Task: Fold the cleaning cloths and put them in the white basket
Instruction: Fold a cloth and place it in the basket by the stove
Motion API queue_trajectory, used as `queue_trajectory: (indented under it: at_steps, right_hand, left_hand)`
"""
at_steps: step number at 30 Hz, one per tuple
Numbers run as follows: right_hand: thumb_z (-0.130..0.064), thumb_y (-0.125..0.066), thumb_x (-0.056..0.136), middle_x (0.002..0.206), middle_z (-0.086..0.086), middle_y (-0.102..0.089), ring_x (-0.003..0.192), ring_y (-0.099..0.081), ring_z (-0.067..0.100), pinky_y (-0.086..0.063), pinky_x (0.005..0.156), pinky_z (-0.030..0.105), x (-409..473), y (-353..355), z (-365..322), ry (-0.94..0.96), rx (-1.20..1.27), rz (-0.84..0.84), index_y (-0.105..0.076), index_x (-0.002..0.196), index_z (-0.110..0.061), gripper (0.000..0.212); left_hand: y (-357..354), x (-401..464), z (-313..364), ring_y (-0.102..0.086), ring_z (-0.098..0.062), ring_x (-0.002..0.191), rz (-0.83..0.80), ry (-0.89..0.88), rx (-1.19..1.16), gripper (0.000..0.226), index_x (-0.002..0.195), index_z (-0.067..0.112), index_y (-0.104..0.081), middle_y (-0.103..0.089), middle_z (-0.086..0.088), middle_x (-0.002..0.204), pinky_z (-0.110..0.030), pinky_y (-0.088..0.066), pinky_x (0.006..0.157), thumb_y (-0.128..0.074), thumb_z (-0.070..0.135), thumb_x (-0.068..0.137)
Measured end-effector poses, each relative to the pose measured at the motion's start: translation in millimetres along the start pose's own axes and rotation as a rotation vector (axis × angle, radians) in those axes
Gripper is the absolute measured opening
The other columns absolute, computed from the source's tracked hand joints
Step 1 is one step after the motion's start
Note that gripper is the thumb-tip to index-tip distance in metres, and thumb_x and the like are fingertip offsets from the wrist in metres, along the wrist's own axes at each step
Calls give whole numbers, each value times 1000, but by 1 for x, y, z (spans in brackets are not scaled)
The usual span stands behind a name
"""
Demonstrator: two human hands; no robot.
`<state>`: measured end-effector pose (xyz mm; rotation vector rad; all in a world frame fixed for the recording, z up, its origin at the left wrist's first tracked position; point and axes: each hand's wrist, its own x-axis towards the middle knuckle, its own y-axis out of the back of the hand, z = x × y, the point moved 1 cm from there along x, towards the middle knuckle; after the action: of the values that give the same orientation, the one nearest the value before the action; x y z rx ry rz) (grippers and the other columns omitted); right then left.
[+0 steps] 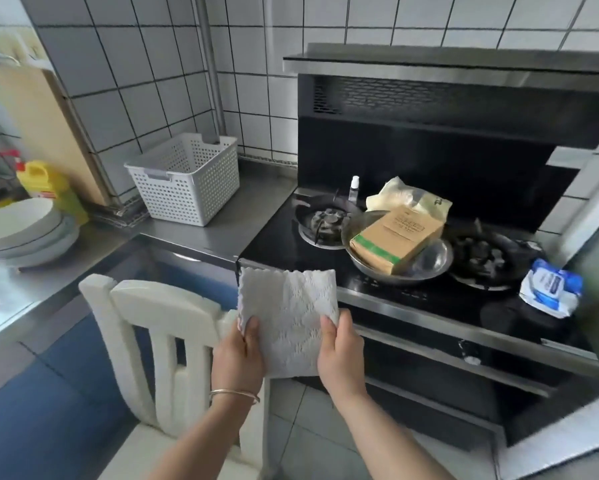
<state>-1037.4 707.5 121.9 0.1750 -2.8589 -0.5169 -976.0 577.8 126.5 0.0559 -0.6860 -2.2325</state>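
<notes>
A black stove (284, 244) with a hood above it fills the right half of the view, set against the tiled wall. On its right burner sits a dark pan (488, 258); between the burners a metal bowl (429, 265) holds a brown paper package (391, 237), with a pale plastic bag (408, 197) behind it and a small white bottle (354, 188) at the stove's back edge. A blue and white wipes packet (550, 289) lies at the stove's right front corner.

The steel worktop (221, 226) runs left from the stove. The white basket (187, 178) stands at its back, in the corner by the wall pipe, well apart from the hands. At the worktop's left end is a stack of white plates (24, 230), with a yellow bottle (45, 181) and a wooden cutting board (31, 126) behind them.

A white chair (159, 327) stands in front of the worktop, its back towards the camera.

The cleaning cloth (291, 306), white and embossed, is held up in the air before the stove's front edge. The left hand (239, 355), a bangle on its wrist, pinches the cloth's lower left edge with the thumb in front; the right hand (343, 348) pinches the lower right edge the same way.
</notes>
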Motion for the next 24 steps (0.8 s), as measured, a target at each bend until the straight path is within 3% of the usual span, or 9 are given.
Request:
queue_trajectory:
  at_steps: [5,8,12,16,21,24]
  right_hand:
    - [-21,-41,98,62,-11,-44,51,-48,-2,-35,46,11,86,20,15,55,-20,-80,-39,80,-19,18]
    - [-24,-40,98,79,-16,-51,66,-51,-8,-41,56,5,139,25,23,87,-54,-157,-45,92,-14,13]
    - [-23,-41,98,89,-11,-52,73,-49,-14,-40,62,0,196,16,30,119,-45,-215,-51,104,-8,19]
    - [-25,-41,98,89,-8,-56,77,-55,3,-42,60,7,238,-4,33,116,-36,-241,-48,99,-14,14]
    - [-30,-38,98,90,-5,-59,77,-55,8,-37,57,11,286,-44,34,81,-81,-234,-49,104,-14,20]
    - [-31,-38,98,85,2,-62,75,-58,16,-38,51,12,315,-58,31,81,-83,-239,-46,97,-18,15]
  left_hand:
    - [-61,46,29,-51,-21,69,66,76,-20,29,90,15,-54,-55,1,72,-31,-35,62,-34,34,98]
    - [-90,74,45,-57,-26,76,102,129,-65,34,94,12,-58,-62,-5,80,-33,-43,68,-35,37,97]
    - [-115,114,55,-56,-30,76,159,152,-58,37,92,4,-59,-63,-9,81,-35,-43,67,-37,34,97]
    - [-127,155,53,-56,-32,75,187,167,-77,33,91,5,-59,-62,-9,77,-34,-40,65,-39,30,97]
    - [-134,215,41,-58,-31,84,194,139,-77,37,105,8,-61,-62,-7,85,-36,-42,70,-39,36,97]
    - [-139,248,42,-58,-31,85,198,134,-84,31,104,7,-62,-61,-5,84,-34,-39,69,-40,28,97]
